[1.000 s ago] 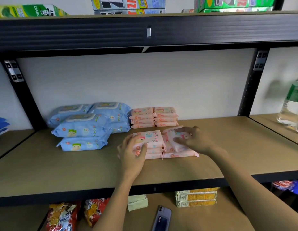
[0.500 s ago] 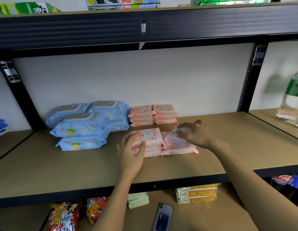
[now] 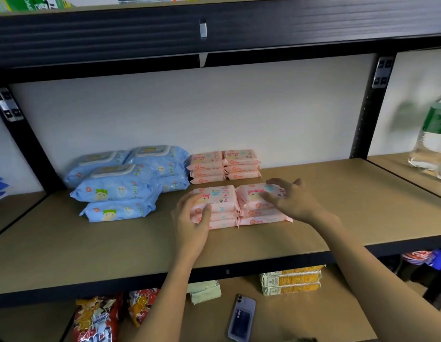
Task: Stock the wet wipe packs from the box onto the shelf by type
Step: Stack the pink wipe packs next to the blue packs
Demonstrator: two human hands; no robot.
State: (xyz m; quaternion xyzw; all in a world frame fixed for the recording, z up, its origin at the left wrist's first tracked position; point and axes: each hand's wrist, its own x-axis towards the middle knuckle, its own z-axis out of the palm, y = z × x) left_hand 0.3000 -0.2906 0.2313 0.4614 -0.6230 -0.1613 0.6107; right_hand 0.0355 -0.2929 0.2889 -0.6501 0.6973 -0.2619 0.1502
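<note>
— Since a moment ago, the top pink pack under the right hand has gone from tilted to lying flat on its pile, hasn't it?

— Yes. That hand now lies over the pack's right end, fingers spread and only lightly bent, touching the top rather than gripping.

— And the left hand?

— It stayed put, resting against the front left corner of the neighbouring pink pile, fingers nearly straight, thumb on the top pack. It holds nothing.

— Where are the pink piles?

— Side by side and touching, mid-way across the shelf. Behind them, near the wall, two more pink stacks stand together.

— The blue ones?

— Blue packs are piled just left of the pink ones, two rows deep.

— Anything else?

— A clear bottle with a green label far right. Below, snack bags, a phone, and yellow packets.
</note>
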